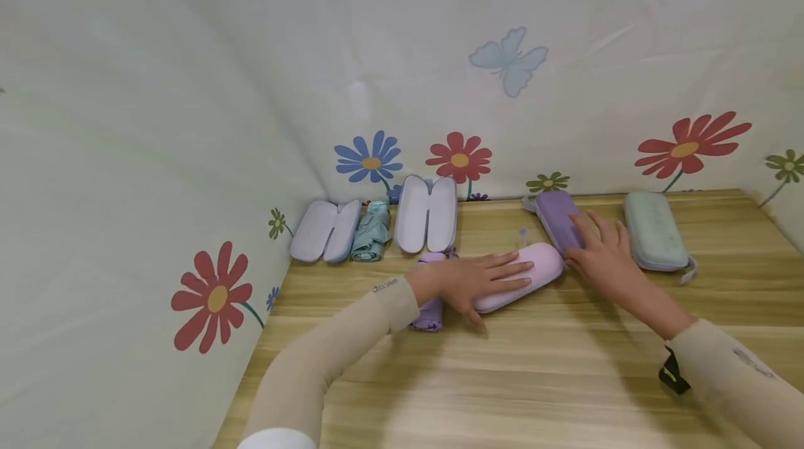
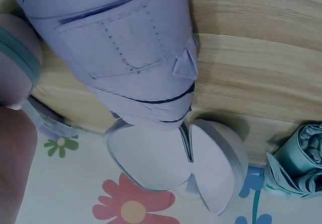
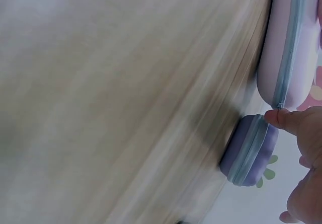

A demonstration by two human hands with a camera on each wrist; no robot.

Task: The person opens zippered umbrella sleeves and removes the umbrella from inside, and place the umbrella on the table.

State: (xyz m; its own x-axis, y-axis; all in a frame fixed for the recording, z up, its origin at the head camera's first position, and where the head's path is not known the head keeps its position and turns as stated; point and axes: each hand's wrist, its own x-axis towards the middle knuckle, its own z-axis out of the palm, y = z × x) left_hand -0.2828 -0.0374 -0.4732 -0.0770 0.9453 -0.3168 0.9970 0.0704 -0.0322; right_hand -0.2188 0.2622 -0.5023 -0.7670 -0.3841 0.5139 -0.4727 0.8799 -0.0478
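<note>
A pink zippered glasses case (image 1: 541, 266) lies slantwise on the table. My left hand (image 1: 474, 281) rests flat on its top with fingers spread. My right hand (image 1: 606, 257) is at the case's right end, where the fingertips pinch the small zipper pull (image 3: 279, 106); its other fingers fan out over a purple glasses case (image 1: 555, 215). Under my left wrist lies a rolled purple folding umbrella (image 2: 126, 48), partly hidden by the arm in the head view.
Along the back wall (image 1: 408, 72) stand two open glasses cases (image 1: 411, 215) with pale insides and a teal folded umbrella (image 1: 372, 232) between them. A mint green case (image 1: 656, 232) lies right of my right hand. The wooden table (image 1: 534, 379) extends toward me.
</note>
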